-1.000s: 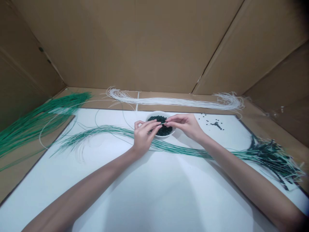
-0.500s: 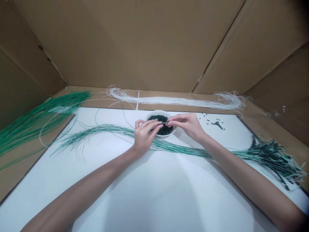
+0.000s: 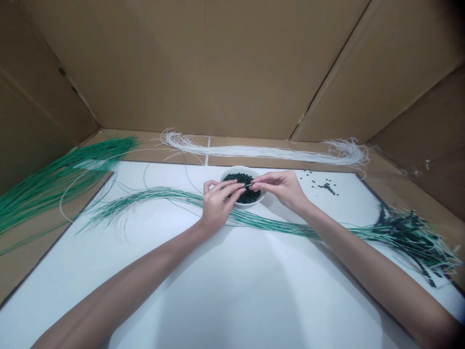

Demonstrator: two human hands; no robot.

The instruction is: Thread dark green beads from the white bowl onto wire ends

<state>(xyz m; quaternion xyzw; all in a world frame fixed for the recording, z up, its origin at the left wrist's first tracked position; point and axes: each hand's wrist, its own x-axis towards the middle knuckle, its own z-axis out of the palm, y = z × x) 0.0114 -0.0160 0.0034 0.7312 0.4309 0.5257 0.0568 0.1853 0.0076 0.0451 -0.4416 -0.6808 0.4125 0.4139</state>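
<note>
Across the white board (image 3: 225,300) a green bundle (image 3: 174,195) is stretched, and by the board's far edge, over the bowl (image 3: 238,169), a thin strand (image 3: 248,185) is pinched by left hand (image 3: 220,201) and right hand (image 3: 281,188) alike, easily dropped among the dark beads (image 3: 250,196) should either pinch be slackened!

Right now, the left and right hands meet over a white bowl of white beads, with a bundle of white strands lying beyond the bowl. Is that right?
Not quite: the head view shows dark beads, not white ones. The left hand and right hand do meet over the white bowl, with the bundle of white strands beyond it.
</note>
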